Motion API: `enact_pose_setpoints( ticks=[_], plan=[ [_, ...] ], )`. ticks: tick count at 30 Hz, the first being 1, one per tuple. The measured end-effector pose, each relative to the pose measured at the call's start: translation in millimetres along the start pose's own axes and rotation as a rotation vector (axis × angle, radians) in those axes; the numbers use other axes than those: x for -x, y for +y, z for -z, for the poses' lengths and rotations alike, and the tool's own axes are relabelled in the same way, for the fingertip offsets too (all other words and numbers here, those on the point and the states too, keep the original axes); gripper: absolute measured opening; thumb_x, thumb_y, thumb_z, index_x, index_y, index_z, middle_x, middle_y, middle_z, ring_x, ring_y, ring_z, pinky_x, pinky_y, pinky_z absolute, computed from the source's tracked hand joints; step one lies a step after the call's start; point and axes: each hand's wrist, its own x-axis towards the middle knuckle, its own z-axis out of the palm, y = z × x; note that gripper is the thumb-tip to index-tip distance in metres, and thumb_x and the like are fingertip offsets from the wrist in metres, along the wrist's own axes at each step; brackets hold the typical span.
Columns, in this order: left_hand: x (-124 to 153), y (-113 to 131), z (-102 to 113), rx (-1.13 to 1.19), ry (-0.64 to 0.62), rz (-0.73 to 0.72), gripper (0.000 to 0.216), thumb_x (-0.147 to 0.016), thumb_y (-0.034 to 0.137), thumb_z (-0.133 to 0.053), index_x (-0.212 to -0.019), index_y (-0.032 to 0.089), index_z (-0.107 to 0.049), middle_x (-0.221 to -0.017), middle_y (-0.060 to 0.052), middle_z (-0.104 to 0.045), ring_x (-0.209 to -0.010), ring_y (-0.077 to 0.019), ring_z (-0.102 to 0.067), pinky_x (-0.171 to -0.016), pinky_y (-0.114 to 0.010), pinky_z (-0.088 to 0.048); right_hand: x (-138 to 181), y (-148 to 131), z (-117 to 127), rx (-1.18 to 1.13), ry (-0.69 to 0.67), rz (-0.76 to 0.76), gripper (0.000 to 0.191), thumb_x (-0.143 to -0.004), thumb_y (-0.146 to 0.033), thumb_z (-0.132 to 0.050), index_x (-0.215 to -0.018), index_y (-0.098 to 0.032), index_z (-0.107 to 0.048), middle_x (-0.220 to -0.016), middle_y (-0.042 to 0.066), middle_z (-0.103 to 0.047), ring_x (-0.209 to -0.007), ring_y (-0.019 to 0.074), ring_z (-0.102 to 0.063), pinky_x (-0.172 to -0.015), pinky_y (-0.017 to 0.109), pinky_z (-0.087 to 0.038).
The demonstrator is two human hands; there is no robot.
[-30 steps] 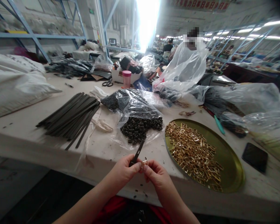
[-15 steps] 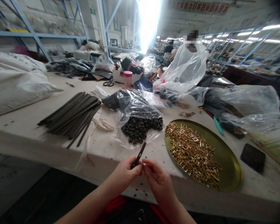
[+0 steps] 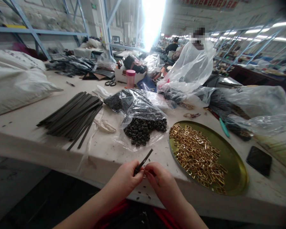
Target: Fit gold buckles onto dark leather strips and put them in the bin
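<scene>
The left hand [image 3: 127, 175] holds a flat, dark, narrow strip [image 3: 145, 159] slanting upward in its closed grip; the right hand [image 3: 162, 176] meets it fingertip-close (whether that grip holds anything, one cannot tell). Gold rectangular metal frames [image 3: 197, 156] heap a shallow olive-gold tray [image 3: 238, 175] on the pale surface [image 3: 21, 117]; blue metal shelving [image 3: 62, 32] stands behind.

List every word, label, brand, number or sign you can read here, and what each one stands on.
"日": recurs in the red characters on the banner at top right; the rest is too blurred to read surely.
White sack at left: dark print, too blurred to read.
Green sign on the back wall: too small to read.
No other text is legible.
</scene>
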Motion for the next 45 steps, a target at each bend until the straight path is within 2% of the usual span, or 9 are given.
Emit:
enact_pose_setpoints(
  ticks=[14, 21, 26, 29, 32, 33, 35, 38, 45],
  plan=[
    [2.2, 0.6, -6.7, -0.023, -0.005, -0.006, 0.019, -0.078, 0.029, -0.045, -0.063, 0.017, -0.045, -0.059, 0.003, -0.048, -0.059, -0.0133, -0.046, -0.053, -0.022, -0.027, 8.7, 7.7, -3.0, -0.113, -0.003, -0.103, 0.010, -0.079, -0.017, -0.046, -0.073, -0.020, -0.054, -0.070, 0.001, -0.058, -0.067, 0.0152, -0.052, -0.063, 0.026, -0.040],
    [4.7, -1.5, -5.5, -0.032, -0.004, -0.006, 0.019, -0.078, 0.030, -0.046, -0.067, 0.015, -0.051, -0.063, 0.000, -0.055, -0.062, -0.0145, -0.048, -0.055, -0.023, -0.030, 11.4, 8.0, -5.3, -0.184, 0.001, -0.103, 0.014, -0.069, -0.007, -0.048, -0.071, -0.020, -0.054, -0.071, 0.000, -0.056, -0.069, 0.0147, -0.052, -0.063, 0.025, -0.041],
    [7.9, -0.4, -2.8, -0.002, -0.022, -0.021, 0.020, -0.078, 0.032, -0.047, -0.071, 0.015, -0.055, -0.069, -0.001, -0.059, -0.066, -0.0159, -0.051, -0.059, -0.023, -0.034, 10.5, 7.2, -2.2, -0.437, 0.044, -0.300, 0.002, -0.072, -0.019, -0.055, -0.071, -0.018, -0.054, -0.064, -0.001, -0.056, -0.061, 0.0121, -0.051, -0.057, 0.024, -0.041],
    [8.5, -1.1, -4.4, 0.048, -0.026, -0.024, 0.020, -0.078, 0.031, -0.047, -0.074, 0.014, -0.056, -0.071, -0.002, -0.060, -0.067, -0.0162, -0.052, -0.061, -0.024, -0.036, 8.7, 4.5, -0.9, -0.595, 0.039, -0.356, 0.009, -0.071, -0.024, -0.059, -0.073, -0.018, -0.053, -0.065, -0.002, -0.057, -0.061, 0.0114, -0.053, -0.059, 0.024, -0.043],
    [8.2, -0.9, -5.3, 0.112, -0.018, -0.031, 0.020, -0.078, 0.031, -0.047, -0.076, 0.013, -0.057, -0.073, -0.002, -0.061, -0.069, -0.0162, -0.052, -0.062, -0.024, -0.038, 6.5, -0.4, -3.0, -0.732, 0.073, -0.396, 0.028, -0.064, -0.027, -0.067, -0.087, -0.019, -0.052, -0.072, -0.002, -0.058, -0.068, 0.0130, -0.057, -0.064, 0.025, -0.045],
    [8.1, -0.4, -5.2, 0.131, -0.015, -0.032, 0.019, -0.077, 0.031, -0.047, -0.076, 0.013, -0.056, -0.073, -0.002, -0.061, -0.069, -0.0161, -0.052, -0.062, -0.024, -0.038, 5.8, -2.1, -4.3, -0.755, 0.070, -0.400, 0.033, -0.062, -0.028, -0.069, -0.090, -0.019, -0.052, -0.074, -0.002, -0.058, -0.071, 0.0135, -0.057, -0.066, 0.026, -0.045],
    [7.9, 0.7, -4.7, 0.148, -0.011, -0.024, 0.018, -0.077, 0.029, -0.047, -0.074, 0.013, -0.055, -0.071, -0.002, -0.059, -0.068, -0.0158, -0.051, -0.060, -0.023, -0.037, 4.8, -4.6, -6.9, -0.756, 0.044, -0.393, 0.030, -0.063, -0.031, -0.069, -0.085, -0.018, -0.054, -0.073, -0.001, -0.057, -0.071, 0.0135, -0.056, -0.067, 0.026, -0.044],
    [8.0, 1.9, -4.5, 0.150, -0.006, -0.009, 0.017, -0.076, 0.028, -0.048, -0.073, 0.013, -0.055, -0.069, -0.001, -0.058, -0.066, -0.0151, -0.051, -0.058, -0.023, -0.036, 4.2, -5.7, -10.1, -0.727, 0.045, -0.374, 0.025, -0.068, -0.039, -0.063, -0.073, -0.016, -0.055, -0.066, -0.001, -0.055, -0.061, 0.0111, -0.050, -0.059, 0.024, -0.040],
    [8.2, 4.3, -6.2, 0.173, -0.001, -0.011, 0.018, -0.076, 0.027, -0.048, -0.078, 0.012, -0.058, -0.073, -0.002, -0.062, -0.070, -0.0166, -0.053, -0.062, -0.024, -0.039, 5.2, -4.0, -14.2, -0.774, 0.075, -0.397, 0.029, -0.067, -0.042, -0.063, -0.071, -0.017, -0.050, -0.060, -0.004, -0.049, -0.053, 0.0090, -0.043, -0.052, 0.022, -0.034]
  ],
)
